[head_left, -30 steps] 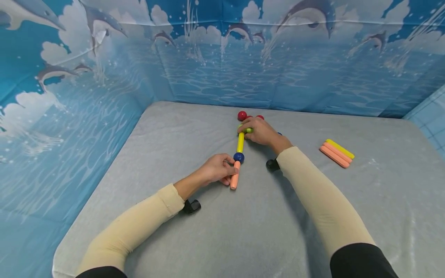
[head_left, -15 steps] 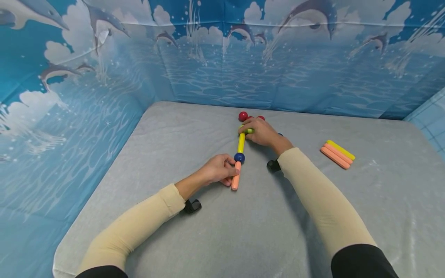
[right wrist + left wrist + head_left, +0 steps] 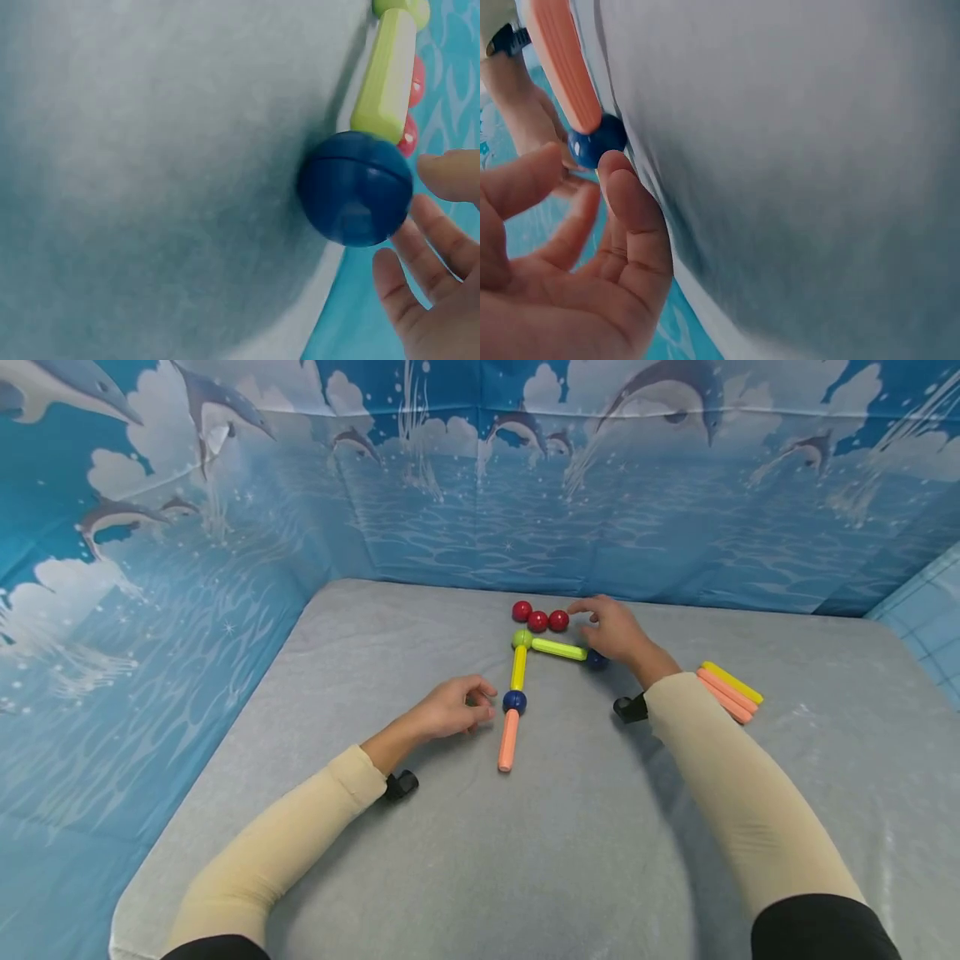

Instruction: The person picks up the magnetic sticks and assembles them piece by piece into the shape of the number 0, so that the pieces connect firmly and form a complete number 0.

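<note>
On the grey table lies an angled chain of toy rods and balls. A lime ball (image 3: 522,640) forms its corner. From there a yellow rod (image 3: 518,669) runs to a blue ball (image 3: 514,702) and on to an orange rod (image 3: 507,742). A lime rod (image 3: 558,649) leads right to a second blue ball (image 3: 355,189). My left hand (image 3: 453,707) hovers left of the first blue ball, fingers loosely bent, holding nothing. My right hand (image 3: 619,632) is above the second blue ball with its fingers spread, index fingertip close to a red ball (image 3: 558,620); whether they touch is unclear.
Two more red balls, one at the back left (image 3: 522,610) and one in the middle (image 3: 537,622), sit behind the lime ball. At the right, a yellow rod (image 3: 732,682) lies beside orange rods (image 3: 726,695), partly behind my right sleeve. A dolphin-print curtain (image 3: 480,510) borders the table.
My left hand has let go of the orange rod and drawn back left. My right hand has left the lime corner and moved right, uncovering the lime rod and red balls.
</note>
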Motion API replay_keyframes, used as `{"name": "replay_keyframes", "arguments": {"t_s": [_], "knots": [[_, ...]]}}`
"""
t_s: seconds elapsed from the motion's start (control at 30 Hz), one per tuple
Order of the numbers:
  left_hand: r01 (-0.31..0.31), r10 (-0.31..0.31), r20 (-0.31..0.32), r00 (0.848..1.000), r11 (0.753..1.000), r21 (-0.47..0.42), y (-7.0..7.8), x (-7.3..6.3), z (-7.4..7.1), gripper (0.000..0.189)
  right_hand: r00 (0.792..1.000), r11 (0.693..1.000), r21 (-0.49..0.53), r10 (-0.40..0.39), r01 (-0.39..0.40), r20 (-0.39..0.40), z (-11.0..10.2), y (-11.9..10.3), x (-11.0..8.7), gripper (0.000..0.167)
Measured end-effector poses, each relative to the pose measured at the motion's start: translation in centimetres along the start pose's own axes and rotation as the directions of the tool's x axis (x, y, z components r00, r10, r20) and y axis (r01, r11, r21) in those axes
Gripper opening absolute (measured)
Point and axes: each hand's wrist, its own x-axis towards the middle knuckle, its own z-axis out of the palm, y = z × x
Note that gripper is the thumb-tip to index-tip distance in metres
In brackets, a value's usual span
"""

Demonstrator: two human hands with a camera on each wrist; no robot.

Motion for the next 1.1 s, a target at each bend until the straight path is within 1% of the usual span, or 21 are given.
{"name": "replay_keyframes", "arguments": {"t_s": [0.07,0.13,0.23,0.33,0.47,0.57,0.73,0.87,0.93,1.0,1.1], "knots": [[-0.043,0.044,0.000,0.999,0.997,0.070,0.0,0.3,-0.3,0.033,1.000,1.000,-0.006,0.018,-0.018,0.005,0.0,0.3,0.1,0.044],[-0.084,0.084,0.005,0.996,0.987,0.137,0.0,0.7,-0.5,0.035,1.000,1.000,-0.013,0.021,-0.021,0.001,0.2,0.3,0.3,0.044],[-0.123,0.121,0.021,0.992,0.971,0.206,0.0,1.3,-0.7,0.037,1.000,0.999,-0.027,0.023,-0.023,-0.001,0.6,0.1,0.8,0.045],[-0.146,0.134,0.069,0.989,0.966,0.212,0.2,1.8,-0.9,0.040,0.999,0.999,-0.031,0.038,-0.038,-0.004,1.0,-0.3,1.4,0.047],[-0.154,0.121,0.169,0.978,0.968,0.197,0.5,2.3,-0.8,0.046,0.996,0.996,-0.018,0.087,-0.087,-0.007,1.6,-0.7,2.0,0.050],[-0.148,0.108,0.205,0.973,0.970,0.191,0.7,2.7,-0.7,0.048,0.994,0.994,-0.022,0.107,-0.107,-0.003,2.0,-0.8,2.3,0.052],[-0.165,0.124,0.199,0.972,0.966,0.201,0.9,3.3,-0.4,0.044,0.991,0.991,-0.034,0.130,-0.130,0.003,2.4,-0.8,2.5,0.052],[-0.173,0.131,0.183,0.974,0.956,0.236,1.0,3.8,-0.1,0.042,0.986,0.987,-0.008,0.163,-0.163,-0.035,2.7,-0.8,2.6,0.045],[-0.177,0.135,0.173,0.976,0.950,0.258,1.0,3.9,0.0,0.041,0.984,0.986,-0.008,0.167,-0.167,-0.056,2.8,-0.8,2.5,0.040],[-0.181,0.139,0.162,0.977,0.944,0.276,1.0,4.0,0.1,0.040,0.985,0.987,-0.020,0.156,-0.158,-0.074,2.8,-0.9,2.5,0.037],[-0.166,0.129,0.143,0.981,0.944,0.286,1.0,4.0,0.0,0.038,0.991,0.993,-0.050,0.103,-0.108,-0.090,2.5,-1.1,2.3,0.034]]}}
